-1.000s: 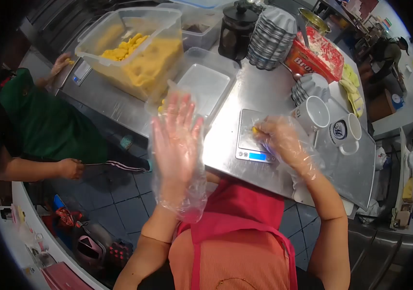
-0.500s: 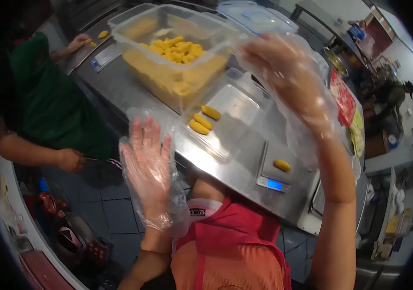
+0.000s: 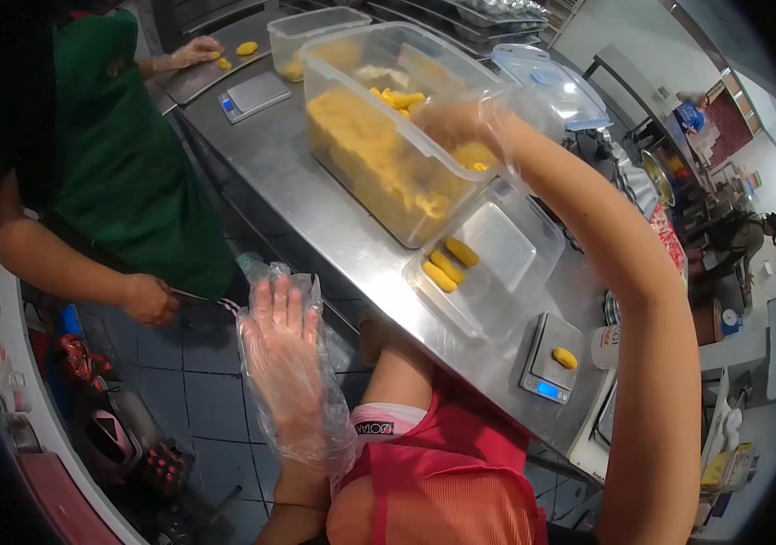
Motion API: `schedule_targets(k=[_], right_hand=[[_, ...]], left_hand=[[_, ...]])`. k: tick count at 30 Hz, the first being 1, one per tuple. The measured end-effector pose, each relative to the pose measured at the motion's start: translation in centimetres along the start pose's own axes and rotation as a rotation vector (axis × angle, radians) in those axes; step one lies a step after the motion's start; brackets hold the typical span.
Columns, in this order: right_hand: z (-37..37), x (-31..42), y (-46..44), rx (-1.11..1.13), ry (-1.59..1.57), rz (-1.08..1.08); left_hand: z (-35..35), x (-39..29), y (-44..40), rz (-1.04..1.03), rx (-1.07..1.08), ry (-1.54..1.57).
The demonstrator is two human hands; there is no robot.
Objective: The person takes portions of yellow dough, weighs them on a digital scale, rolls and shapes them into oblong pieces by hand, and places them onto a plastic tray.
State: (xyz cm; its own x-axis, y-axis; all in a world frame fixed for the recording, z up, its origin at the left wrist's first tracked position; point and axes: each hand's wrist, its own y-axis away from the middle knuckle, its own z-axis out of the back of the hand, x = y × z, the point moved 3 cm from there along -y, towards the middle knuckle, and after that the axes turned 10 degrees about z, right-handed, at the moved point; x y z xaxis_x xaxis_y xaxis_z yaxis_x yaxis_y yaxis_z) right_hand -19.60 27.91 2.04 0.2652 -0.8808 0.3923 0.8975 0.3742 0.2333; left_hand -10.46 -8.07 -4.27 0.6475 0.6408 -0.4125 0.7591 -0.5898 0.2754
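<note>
My left hand (image 3: pixel 286 359), in a clear plastic glove, is held palm up beside the steel table with its fingers stretched out and nothing in it. My gloved right hand (image 3: pixel 462 129) reaches down into a large clear plastic bin (image 3: pixel 403 154), where its fingers are hidden. Inside that bin are a yellow dough-like mass (image 3: pixel 356 136) and shaped yellow pieces (image 3: pixel 397 98). Three oblong yellow pieces (image 3: pixel 444 270) lie side by side on a clear plastic lid or shallow tray (image 3: pixel 522 238). One more piece (image 3: pixel 564 358) rests on a small digital scale (image 3: pixel 538 377) with a lit blue display.
On the left stands a co-worker in a green apron (image 3: pixel 133 173), a gloved hand (image 3: pixel 195 53) near yellow pieces on a tray. Another scale (image 3: pixel 255 96) and a smaller clear container (image 3: pixel 315 36) sit at the table's far end. A white cup (image 3: pixel 604 348) stands by the near scale.
My right hand has gone from above the table into the large bin. My left hand stays outstretched. The view has shifted, so the table's things appear further right.
</note>
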Motion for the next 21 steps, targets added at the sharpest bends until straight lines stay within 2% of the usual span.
schedule_targets(k=[4, 6, 9, 12, 18, 21], right_hand=[[0.8, 1.6, 0.8, 0.035, 0.199, 0.075], [0.7, 1.6, 1.0, 0.007, 0.315, 0.006], [2.5, 5.6, 2.1, 0.155, 0.271, -0.241], [3.1, 7.0, 4.0, -0.013, -0.294, -0.384], [5.9, 9.1, 7.6, -0.242, -0.332, -0.335], [6.9, 8.8, 9.1, -0.442, -0.598, -0.263]], left_hand=[[0.1, -0.2, -0.7, 0.022, 0.025, 0.043], [0.0, 0.1, -0.8, 0.039, 0.045, 0.054], [-0.1, 0.5, -0.8, 0.066, 0.053, 0.045], [-0.2, 0.9, -0.7, 0.081, 0.032, -0.018], [-1.6, 2.2, -0.3, 0.152, -0.028, -0.043], [-1.7, 2.1, -0.4, 0.147, 0.021, -0.026]])
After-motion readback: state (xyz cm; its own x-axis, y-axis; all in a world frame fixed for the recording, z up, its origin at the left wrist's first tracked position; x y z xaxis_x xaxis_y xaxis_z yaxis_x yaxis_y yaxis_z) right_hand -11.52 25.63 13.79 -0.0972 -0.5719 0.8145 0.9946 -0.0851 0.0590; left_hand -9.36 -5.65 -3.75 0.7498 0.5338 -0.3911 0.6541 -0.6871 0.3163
